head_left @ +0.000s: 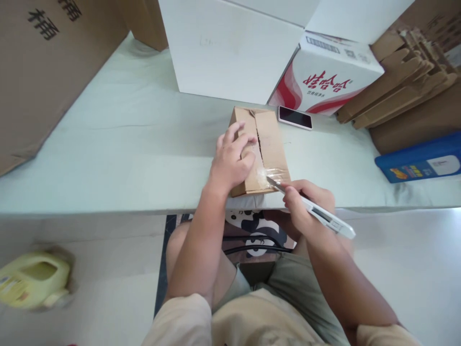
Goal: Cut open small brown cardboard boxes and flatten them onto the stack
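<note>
A small brown cardboard box (pixel 273 139) sits near the front edge of the cloth-covered table, its top flaps meeting along a dark seam. Clear tape (pixel 276 175) crosses the seam at the near end. My left hand (pixel 232 156) rests on the left flap with its fingers spread. In my right hand (pixel 309 199) is a utility knife (pixel 320 214) with a white handle. Its blade tip touches or nearly touches the tape by the seam; the exact contact is hard to tell.
Right of the box lies a phone (pixel 295 118). Behind stand a large white box (pixel 234 53) and a red-and-white carton (pixel 324 72). Folded cardboard (pixel 403 86) and a blue package (pixel 421 158) are at right, a big brown carton (pixel 54 72) at left. A yellow jug (pixel 36 278) lies on the floor.
</note>
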### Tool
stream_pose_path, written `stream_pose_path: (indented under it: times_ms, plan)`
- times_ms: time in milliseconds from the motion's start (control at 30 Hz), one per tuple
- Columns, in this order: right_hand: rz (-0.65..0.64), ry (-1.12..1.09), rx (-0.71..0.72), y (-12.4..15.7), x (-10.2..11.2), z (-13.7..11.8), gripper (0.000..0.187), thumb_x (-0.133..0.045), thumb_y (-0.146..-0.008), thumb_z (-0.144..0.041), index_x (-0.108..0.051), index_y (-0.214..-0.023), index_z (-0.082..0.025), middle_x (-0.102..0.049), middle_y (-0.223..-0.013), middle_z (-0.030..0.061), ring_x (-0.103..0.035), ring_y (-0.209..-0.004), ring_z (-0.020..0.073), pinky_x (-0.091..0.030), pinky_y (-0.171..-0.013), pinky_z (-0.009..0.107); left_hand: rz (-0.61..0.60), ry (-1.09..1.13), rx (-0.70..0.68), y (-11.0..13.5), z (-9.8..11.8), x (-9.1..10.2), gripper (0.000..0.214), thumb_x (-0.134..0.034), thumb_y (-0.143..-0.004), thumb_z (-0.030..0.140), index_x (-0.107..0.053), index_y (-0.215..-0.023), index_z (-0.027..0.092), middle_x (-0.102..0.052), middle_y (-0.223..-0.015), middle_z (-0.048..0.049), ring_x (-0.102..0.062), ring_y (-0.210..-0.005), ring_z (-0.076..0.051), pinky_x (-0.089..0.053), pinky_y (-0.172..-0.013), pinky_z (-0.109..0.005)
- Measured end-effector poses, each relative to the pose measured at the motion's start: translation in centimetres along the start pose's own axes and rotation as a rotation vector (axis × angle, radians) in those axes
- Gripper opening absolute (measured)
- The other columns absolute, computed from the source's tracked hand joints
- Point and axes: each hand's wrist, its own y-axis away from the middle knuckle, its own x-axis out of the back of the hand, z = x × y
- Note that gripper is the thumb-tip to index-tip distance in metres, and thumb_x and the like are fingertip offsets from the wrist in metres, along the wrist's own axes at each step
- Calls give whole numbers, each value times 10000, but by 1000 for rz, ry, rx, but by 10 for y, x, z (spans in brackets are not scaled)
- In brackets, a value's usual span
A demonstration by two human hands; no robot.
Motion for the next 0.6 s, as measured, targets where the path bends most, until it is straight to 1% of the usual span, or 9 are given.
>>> stream_pose_path:
  times_ms: [100,167,233,333,433,467,500,567,600]
  plan:
    - [1,-36,-39,2,-2,0,259,-611,-915,-365,-792,-870,-185,-654,-561,-2,-605,-501,140,-478,-516,252,12,10,2,-1,-3,-1,334,-496,-843,202,-677,-1111,284,-452,-1605,-31,-382,-1504,-330,-285,-1270,-548]
    - [27,-32,-31,4,1,-2,256,-613,-909,-355,-794,-836,-189,-653,-546,-1,-606,-494,140,-477,-510,251,8,10,-1,-2,-3,-1,324,-498,-849,216,-682,-1105,291,-459,-1601,-27,-391,-1498,-334,-279,-1272,-552]
    - [47,-20,-2,7,8,-4,246,-616,-898,-335,-791,-793,-196,-661,-540,0,-611,-487,141,-474,-500,251,3,11,-8,-2,-3,0,310,-498,-859,227,-685,-1097,295,-466,-1598,-23,-396,-1498,-330,-270,-1276,-549]
    - [24,-27,12,15,22,-3,242,-621,-897,-327,-786,-761,-213,-679,-552,1,-621,-478,145,-466,-469,252,-3,8,4,-4,-3,0,307,-485,-882,231,-683,-1107,299,-457,-1609,-18,-384,-1513,-321,-260,-1282,-542]
    - [23,-58,-6,24,31,10,278,-649,-901,-386,-763,-707,-222,-703,-600,20,-645,-511,161,-478,-473,269,0,-4,14,-7,-6,-1,309,-462,-923,246,-674,-1139,303,-430,-1629,-18,-367,-1535,-304,-248,-1292,-534]
    - [61,-93,-14,26,32,17,299,-654,-905,-417,-753,-704,-220,-693,-597,24,-635,-506,163,-474,-469,277,5,-3,8,-7,-7,-2,306,-456,-937,253,-670,-1149,306,-424,-1631,-18,-361,-1542,-294,-250,-1294,-527]
    - [130,-152,-22,26,31,25,316,-650,-914,-450,-747,-724,-216,-668,-575,19,-610,-483,159,-457,-454,280,10,2,-3,-8,-9,-3,304,-449,-952,262,-666,-1160,307,-420,-1632,-18,-354,-1549,-281,-258,-1295,-516]
    - [287,-308,-33,22,27,43,324,-647,-926,-512,-738,-836,-214,-620,-556,-7,-569,-457,145,-435,-444,274,13,19,-22,-6,-10,-3,300,-442,-985,295,-653,-1198,307,-395,-1643,-23,-325,-1568,-262,-281,-1294,-491]
    - [348,-376,-30,18,25,52,330,-663,-919,-539,-726,-909,-216,-628,-585,-14,-582,-477,141,-455,-469,272,8,26,-29,-4,-8,-2,298,-454,-997,328,-644,-1225,305,-367,-1657,-31,-300,-1581,-266,-292,-1292,-485]
